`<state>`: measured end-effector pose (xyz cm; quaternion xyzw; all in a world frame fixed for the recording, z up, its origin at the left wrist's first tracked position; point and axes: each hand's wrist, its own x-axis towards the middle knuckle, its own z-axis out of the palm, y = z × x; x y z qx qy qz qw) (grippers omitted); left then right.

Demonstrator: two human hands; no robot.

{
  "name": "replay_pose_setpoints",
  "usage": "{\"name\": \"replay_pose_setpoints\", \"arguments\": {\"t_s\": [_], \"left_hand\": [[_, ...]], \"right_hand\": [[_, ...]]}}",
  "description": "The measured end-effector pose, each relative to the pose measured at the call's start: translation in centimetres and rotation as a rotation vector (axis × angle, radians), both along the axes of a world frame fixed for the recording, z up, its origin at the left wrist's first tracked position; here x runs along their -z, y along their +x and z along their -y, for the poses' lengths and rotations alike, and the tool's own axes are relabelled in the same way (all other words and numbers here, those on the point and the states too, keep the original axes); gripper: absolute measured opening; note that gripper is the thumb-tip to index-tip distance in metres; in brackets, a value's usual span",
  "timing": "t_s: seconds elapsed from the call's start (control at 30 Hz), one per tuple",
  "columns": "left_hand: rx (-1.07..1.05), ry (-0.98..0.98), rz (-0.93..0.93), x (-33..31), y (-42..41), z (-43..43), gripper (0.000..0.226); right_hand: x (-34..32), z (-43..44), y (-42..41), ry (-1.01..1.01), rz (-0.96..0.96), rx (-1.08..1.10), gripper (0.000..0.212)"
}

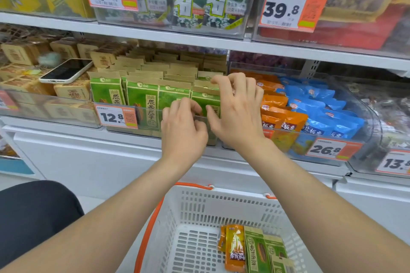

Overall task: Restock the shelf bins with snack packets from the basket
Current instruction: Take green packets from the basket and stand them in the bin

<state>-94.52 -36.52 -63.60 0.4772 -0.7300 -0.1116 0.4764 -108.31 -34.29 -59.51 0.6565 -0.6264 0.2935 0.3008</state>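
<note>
A clear shelf bin [150, 117] holds rows of green and brown snack packets [142, 99]. Both hands are at its right end. My right hand [235, 111] curls its fingers over the top of the rightmost green packet [205, 98], thumb on its front. My left hand [182, 128] pinches the lower front of that same packet at the bin's front wall. Below, the white basket [221, 197] with orange handles holds an orange packet [235, 248] and a few green packets [257, 252].
A phone [66, 71] lies on brown packets in the bin to the left. To the right a bin holds orange packets [281, 115] and blue packets [328, 117]. An upper shelf [155, 35] overhangs the bins. A price tag [116, 116] hangs on the green bin.
</note>
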Motion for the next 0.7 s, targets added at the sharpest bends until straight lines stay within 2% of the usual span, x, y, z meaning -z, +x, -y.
{"name": "replay_pose_setpoints", "arguments": {"t_s": [0.07, 0.13, 0.2, 0.27, 0.37, 0.53, 0.6, 0.7], "left_hand": [[0.031, -0.037, 0.053, 0.9, -0.2, -0.6, 0.023], [0.083, 0.008, 0.104, 2.2, -0.3, -1.4, 0.02], [0.13, 0.141, 0.218, 3.9, -0.6, -2.2, 0.017], [0.185, 0.284, 0.407, 5.7, -1.1, -3.1, 0.014], [0.331, 0.425, 0.717, 7.8, -2.0, -4.9, 0.013], [0.595, 0.425, 1.033, 10.4, -3.7, -8.0, 0.024], [0.7, 0.429, 1.137, 11.3, -4.4, -8.7, 0.031], [0.823, 0.463, 1.278, 12.2, -5.2, -9.6, 0.047]], "right_hand": [[0.9, -1.3, -0.5, -0.091, -0.038, -0.081, 0.023], [2.4, -2.4, -1.2, -0.086, -0.149, -0.177, 0.007], [4.7, -3.7, -2.1, -0.055, -0.248, -0.236, 0.005], [7.6, -5.4, -3.1, 0.021, -0.275, -0.256, 0.007], [13.0, -8.5, -5.0, 0.288, -0.306, -0.213, 0.01], [19.3, -13.2, -6.9, 1.037, -0.532, -0.098, 0.027], [21.2, -14.8, -7.6, 1.191, -0.611, -0.081, 0.031], [24.3, -17.0, -8.4, 1.308, -0.775, -0.075, 0.026]]}}
